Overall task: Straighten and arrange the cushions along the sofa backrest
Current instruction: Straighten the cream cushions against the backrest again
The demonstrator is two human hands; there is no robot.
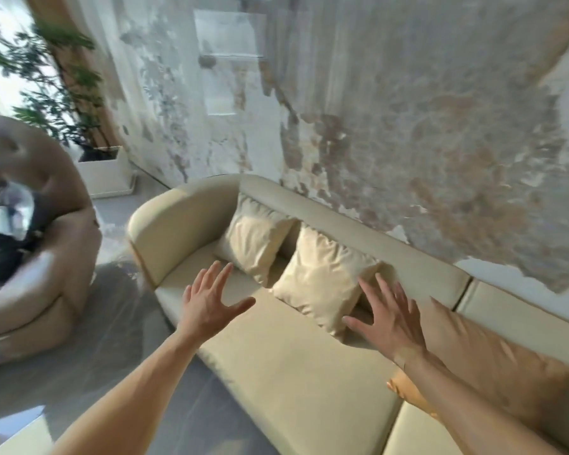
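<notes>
Two cream cushions lean against the backrest of a cream sofa (296, 366). The far cushion (255, 236) sits near the left armrest, and the near cushion (322, 279) stands just right of it, both tilted. An orange-tan cushion (493, 359) lies against the backrest further right, partly hidden by my right forearm. My left hand (211, 298) hovers open over the seat, in front of the far cushion. My right hand (386, 318) is open with fingers spread, right at the near cushion's lower right corner; whether it touches the cushion is unclear.
A tan armchair (46, 257) with dark and shiny items on it stands to the left. A potted plant in a white box (104, 172) sits in the corner. A mottled wall (408, 126) rises behind the sofa. Grey floor (138, 349) lies between armchair and sofa.
</notes>
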